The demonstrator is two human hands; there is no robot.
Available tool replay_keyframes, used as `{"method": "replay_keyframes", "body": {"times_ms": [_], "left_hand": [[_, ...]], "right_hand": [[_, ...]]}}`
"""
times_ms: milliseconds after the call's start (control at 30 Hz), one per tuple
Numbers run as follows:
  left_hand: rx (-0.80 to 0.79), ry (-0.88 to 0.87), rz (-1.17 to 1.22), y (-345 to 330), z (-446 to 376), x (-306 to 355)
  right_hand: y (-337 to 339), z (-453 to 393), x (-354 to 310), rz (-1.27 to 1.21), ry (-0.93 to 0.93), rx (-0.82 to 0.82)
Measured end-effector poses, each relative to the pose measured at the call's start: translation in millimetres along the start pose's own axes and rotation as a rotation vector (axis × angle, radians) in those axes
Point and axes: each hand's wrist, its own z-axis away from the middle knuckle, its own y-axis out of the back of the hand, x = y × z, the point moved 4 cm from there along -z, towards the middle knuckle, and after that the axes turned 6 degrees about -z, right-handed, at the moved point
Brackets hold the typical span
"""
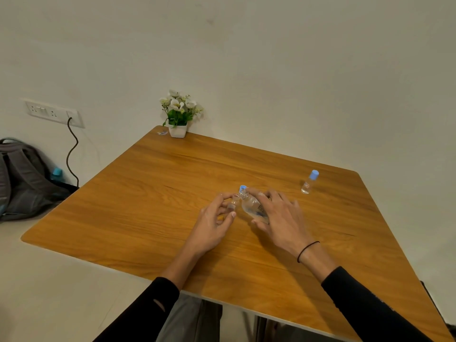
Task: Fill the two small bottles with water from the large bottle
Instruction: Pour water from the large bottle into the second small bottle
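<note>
Large bottle point(253, 206): clear plastic, tipped over toward the left in my right hand point(281, 218), its open neck lowered to the mouth of the small bottle in my other hand, over the middle of the desk point(138, 193).
Right hand: my fingers point(266, 197) are wrapped over the large bottle's body, thumb underneath on the near side, gripping it; a thin black band sits on that wrist.
Left hand point(212, 223): my fingers point(223, 196) are closed around a small bottle point(233, 203), holding it roughly upright just left of the large bottle's neck; I cannot tell whether it rests on the desk.
Blue cap point(243, 188): shows just behind the two necks; blurred, so I cannot tell what it sits on.
Water: too blurred to see whether any is flowing or how full the small bottle is.
Second small bottle point(309, 182): stands upright with its blue cap on, well apart to the right and farther back on the desk.
Flower pot point(178, 130): white, with white blooms, at the desk's far corner against the wall.
Backpack point(24, 178): grey, on the floor to the left, below a wall socket panel point(53, 113) with a dark cable hanging from it.
</note>
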Motion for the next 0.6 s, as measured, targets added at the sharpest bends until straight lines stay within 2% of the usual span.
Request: {"method": "replay_keyframes", "body": {"times_ms": [600], "left_hand": [[0.005,-0.006,0.017,-0.6,-1.6,-6.4]], "right_hand": [[7.8,-4.1,0.7,0.129,0.057,0.011]]}}
